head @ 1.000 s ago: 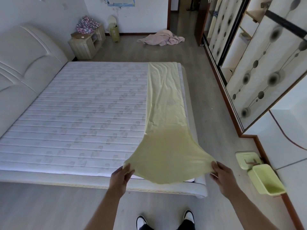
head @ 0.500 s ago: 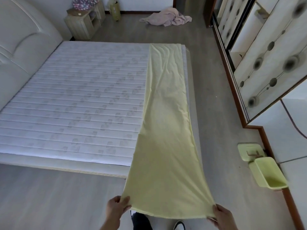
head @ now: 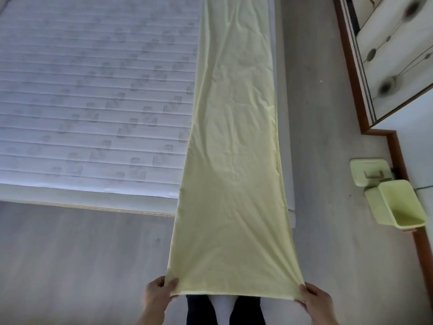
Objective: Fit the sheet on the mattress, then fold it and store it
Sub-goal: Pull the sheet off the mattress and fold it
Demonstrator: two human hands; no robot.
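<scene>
At far left I see the bare mattress point(head: 93, 95), white and quilted in stripes with a faint printed pattern, filling the upper left above grey floor point(head: 77, 259). Next, my left hand point(head: 157, 295) pinches the near left corner of the sheet point(head: 234, 184), thumb on top and fingers curled beneath the hem. The sheet is pale yellow, folded into a long narrow strip; its far part lies along the right edge of the mattress, and its near part spans the gap past the foot of the bed, stretched taut toward me above the floor. Under its near hem I see dark trouser legs and white shoes point(head: 223, 308). My right hand point(head: 316, 301) pinches the near right corner in the same manner. At far right, a pale green bin point(head: 396, 202) with its lid point(head: 367, 171) just beside it stands by the wardrobe point(head: 393, 55).
</scene>
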